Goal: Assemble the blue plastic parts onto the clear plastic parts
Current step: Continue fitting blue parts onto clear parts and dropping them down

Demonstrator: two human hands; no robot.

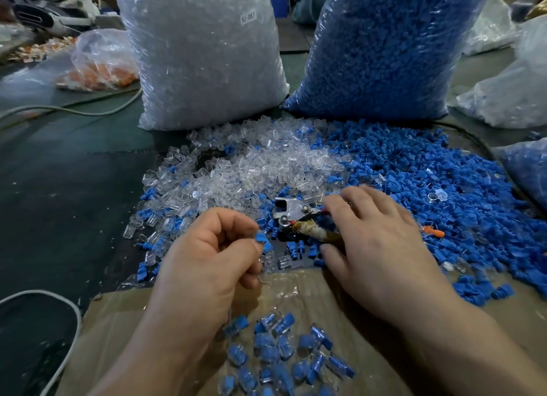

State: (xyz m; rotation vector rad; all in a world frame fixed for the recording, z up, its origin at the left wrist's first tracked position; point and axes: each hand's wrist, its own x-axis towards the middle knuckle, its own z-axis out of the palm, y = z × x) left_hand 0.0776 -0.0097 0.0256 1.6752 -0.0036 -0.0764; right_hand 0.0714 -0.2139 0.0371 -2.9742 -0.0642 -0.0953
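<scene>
The left hand (207, 256) curls its grip narrowly, thumb and forefinger pinching a small blue part (262, 239) just left of the metal tool (291, 213). A sliver of clear plastic shows under its fingers, too small to identify. The right hand (376, 242) lies over the tool's tape-wrapped handles with its fingers loosely spread; I cannot tell whether its grip holds them.

Behind the tool, loose clear parts (251, 162) are heaped on the dark tabletop (74, 173). To the right of the tool spreads a pile of blue parts (429, 182). Farther behind the tool stand two full plastic sacks: the clear-part sack (207, 64) has a white sticker reading "SJ-017" (248, 17), and the blue-part sack (384, 49) shows no writing. In front of the tool, a cardboard sheet (310, 289) carries a cluster of assembled pieces (281, 348), blue inside clear.
</scene>
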